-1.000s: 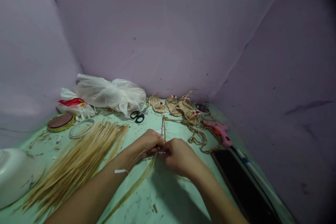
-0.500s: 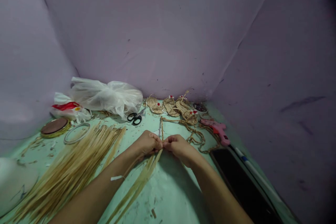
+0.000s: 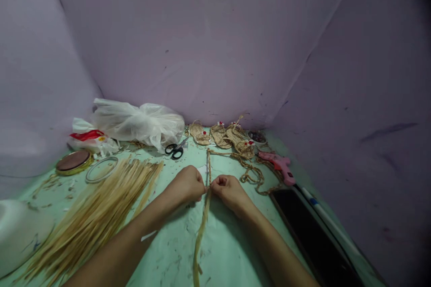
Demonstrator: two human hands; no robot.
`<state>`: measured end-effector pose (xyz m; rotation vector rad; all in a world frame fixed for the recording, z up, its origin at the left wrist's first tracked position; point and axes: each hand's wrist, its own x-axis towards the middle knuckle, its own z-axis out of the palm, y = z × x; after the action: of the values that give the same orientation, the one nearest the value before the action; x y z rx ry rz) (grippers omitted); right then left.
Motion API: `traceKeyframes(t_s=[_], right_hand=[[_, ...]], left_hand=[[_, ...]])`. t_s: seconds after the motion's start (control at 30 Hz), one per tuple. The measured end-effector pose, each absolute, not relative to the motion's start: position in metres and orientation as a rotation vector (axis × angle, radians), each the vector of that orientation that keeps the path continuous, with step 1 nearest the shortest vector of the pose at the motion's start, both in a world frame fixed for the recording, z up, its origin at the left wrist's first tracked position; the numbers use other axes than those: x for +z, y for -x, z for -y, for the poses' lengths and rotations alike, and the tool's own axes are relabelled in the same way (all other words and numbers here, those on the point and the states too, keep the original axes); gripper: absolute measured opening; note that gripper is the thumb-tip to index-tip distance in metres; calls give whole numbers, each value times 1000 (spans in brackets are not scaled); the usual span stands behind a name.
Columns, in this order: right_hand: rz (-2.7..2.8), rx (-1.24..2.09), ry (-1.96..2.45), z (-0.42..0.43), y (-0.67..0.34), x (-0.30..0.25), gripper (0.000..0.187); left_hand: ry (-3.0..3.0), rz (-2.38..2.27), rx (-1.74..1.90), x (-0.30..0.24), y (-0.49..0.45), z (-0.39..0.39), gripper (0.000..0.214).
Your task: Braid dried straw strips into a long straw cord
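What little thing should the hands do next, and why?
I'd say twist the pale strip a little, right by the fingertips. The left hand and right hand seem to pinch at the near end of the cord. Beyond them the cord looks tightly wound, while the strip hanging toward us looks looser and flatter.

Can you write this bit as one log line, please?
left hand: at cord | right hand: at cord | strip: trailing toward person | scissors: on table | glue gun: on table, right
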<state>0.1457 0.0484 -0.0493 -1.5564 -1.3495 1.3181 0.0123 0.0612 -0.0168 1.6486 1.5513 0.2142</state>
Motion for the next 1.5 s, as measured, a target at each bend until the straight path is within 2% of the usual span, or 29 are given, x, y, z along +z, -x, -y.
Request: traceKeyframes(t_s=[0.23, 0.37, 0.53, 0.6, 0.83, 1.07, 1.33, 1.5], right_hand=[[1126, 1392, 1486, -43, -138, -44, 1], [1069, 1429, 1469, -41, -140, -41, 2], [1087, 1500, 1316, -42, -147, -44, 6], [1097, 1500, 1277, -44, -148, -48, 7], [1315, 1439, 1245, -48, -156, -53, 11], [1206, 1556, 1174, -44, -161, -44, 15], [1121, 1605, 1182, -45, -161, -42, 11], [1095, 1614, 1167, -44, -161, -43, 13]], left_hand=[[-1928, -1764, 359, -7, -35, -19, 11], [-1920, -1612, 395, 1, -32, -23, 7], [-1324, -1546, 523, 4, -21, -53, 21], [-1166, -1380, 445, -3, -24, -58, 17], [-1080, -1191, 432, -25, -27, -59, 19], [-791, -833, 359, -30, -10, -72, 22], [-852, -958, 445, -29, -19, -66, 9], [-956, -1057, 455, -30, -22, -64, 15]])
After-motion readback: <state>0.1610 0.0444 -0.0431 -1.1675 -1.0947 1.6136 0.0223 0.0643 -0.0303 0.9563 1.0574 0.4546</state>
